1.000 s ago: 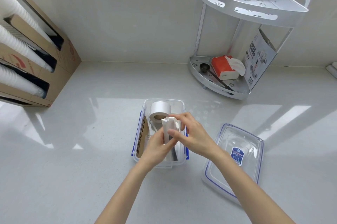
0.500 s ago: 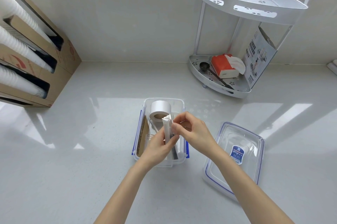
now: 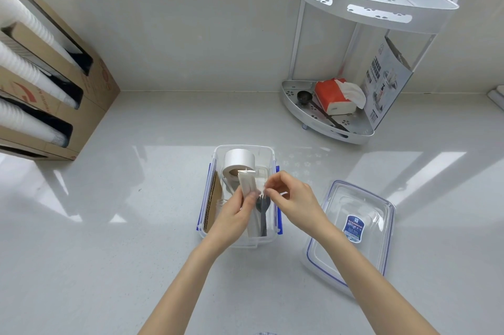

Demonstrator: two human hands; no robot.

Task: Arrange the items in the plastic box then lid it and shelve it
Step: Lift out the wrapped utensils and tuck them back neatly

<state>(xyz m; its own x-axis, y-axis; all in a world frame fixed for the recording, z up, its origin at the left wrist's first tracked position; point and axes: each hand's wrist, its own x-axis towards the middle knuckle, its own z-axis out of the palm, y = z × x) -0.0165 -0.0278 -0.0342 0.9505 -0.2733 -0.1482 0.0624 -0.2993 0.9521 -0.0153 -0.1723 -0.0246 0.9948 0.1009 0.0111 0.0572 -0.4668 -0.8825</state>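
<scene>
Wide pale counter (image 3: 136, 225), bare but for a few things. At far left of the box, a cardboard dispenser (image 3: 68, 94) with red print, too cut off to read. Beyond the box and to its right, a white two-tier rack (image 3: 362, 7), top tier bare; on the lower tier a red tissue pack (image 3: 331, 94), a dark scoop (image 3: 304, 96) and a printed card (image 3: 387, 81), writing too small to read.

Central, the clear box (image 3: 268, 154) with blue clips, long axis running away from the body. Inside: tape roll (image 3: 238, 161) at the far end, cardboard (image 3: 211, 206) upright along the left wall, dark fork (image 3: 263, 212) lengthwise by the right wall.

Just right of the box, apart from it, the lid (image 3: 351, 228), lying flat, blue label unreadable. Nearer the right hand.

Left hand (image 3: 234, 214) closed around a white wrapped packet (image 3: 247, 184), held upright over the box, long axis tilted slightly from the box's. Right hand (image 3: 293, 198) pinched narrow beside the packet's upper part, fingertips close; holding nothing that can be made out.

Likely next: packet laid lengthwise beside the fork.
</scene>
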